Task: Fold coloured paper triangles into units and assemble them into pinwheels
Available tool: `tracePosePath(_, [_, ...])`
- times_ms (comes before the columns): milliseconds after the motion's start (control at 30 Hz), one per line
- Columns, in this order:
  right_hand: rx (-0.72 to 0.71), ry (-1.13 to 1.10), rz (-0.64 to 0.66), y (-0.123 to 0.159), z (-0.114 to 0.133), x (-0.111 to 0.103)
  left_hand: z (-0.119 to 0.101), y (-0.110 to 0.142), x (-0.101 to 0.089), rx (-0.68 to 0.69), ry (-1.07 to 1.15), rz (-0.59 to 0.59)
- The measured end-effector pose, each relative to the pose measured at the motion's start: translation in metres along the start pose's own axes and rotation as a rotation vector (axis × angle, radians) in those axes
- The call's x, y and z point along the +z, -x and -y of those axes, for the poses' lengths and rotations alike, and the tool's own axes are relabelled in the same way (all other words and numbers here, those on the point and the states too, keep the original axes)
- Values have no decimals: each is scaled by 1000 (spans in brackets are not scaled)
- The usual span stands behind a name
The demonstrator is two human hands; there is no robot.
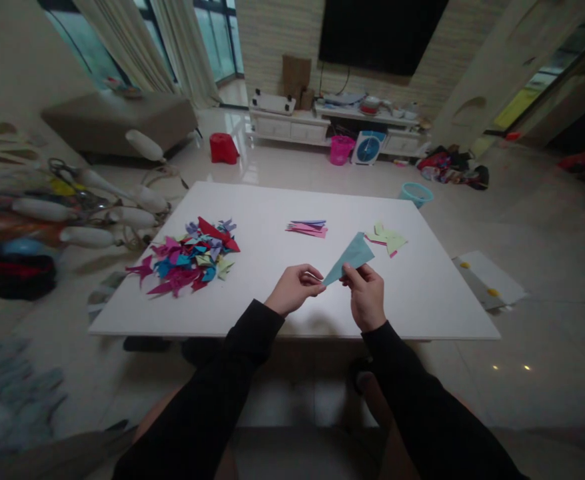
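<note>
A light blue sheet of folded paper, kite-shaped with a narrow tip, is held up over the near part of the white table. My left hand pinches its pointed lower-left end between thumb and fingers. On its lower right edge my right hand is closed, the thumb lying on top of the paper. Just beyond lie pale green and pink folded papers. Farther back, near the middle, rests a small stack of narrow pink and purple folded papers.
A heap of colourful folded paper figures covers the table's left side. Beside that edge stands a lamp-like fixture with white shades. Past the far edge are a red stool, a pink basket and a blue bin.
</note>
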State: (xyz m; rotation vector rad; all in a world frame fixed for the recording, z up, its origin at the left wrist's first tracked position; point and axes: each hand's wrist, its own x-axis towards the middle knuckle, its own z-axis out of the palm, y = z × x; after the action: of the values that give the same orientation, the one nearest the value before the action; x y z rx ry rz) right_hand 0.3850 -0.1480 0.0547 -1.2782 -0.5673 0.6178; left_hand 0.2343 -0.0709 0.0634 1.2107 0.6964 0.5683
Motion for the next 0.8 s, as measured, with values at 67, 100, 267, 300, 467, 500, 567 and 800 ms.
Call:
tracePosePath(67, [-9,-12,-28,-3,2,-2,1,-1,-7,-32,-28,20])
tracePosePath(100, [-11,-13,-37,-4,3,-2,1,-2,-11,-41,-38,17])
tracePosePath(267, [54,1,-10,-2,4,3,-1,-7,-20,34,240,-278])
tracePosePath(300, [74,2,-1,-1,3,5,1,-8,-19,37,325,-325])
tracePosePath(467, [116,20,34,-2,2,8,17,-13,2,49,229,-339])
tracePosePath(500, [117,26,28,-4,2,7,20,-13,6,124,101,-401])
tracePosePath(567, [120,42,9,-8,4,3,24,-14,12,348,-255,-528])
tracePosePath(800, [118,117,37,-13,8,-11,32,-17,37,865,-1146,-325])
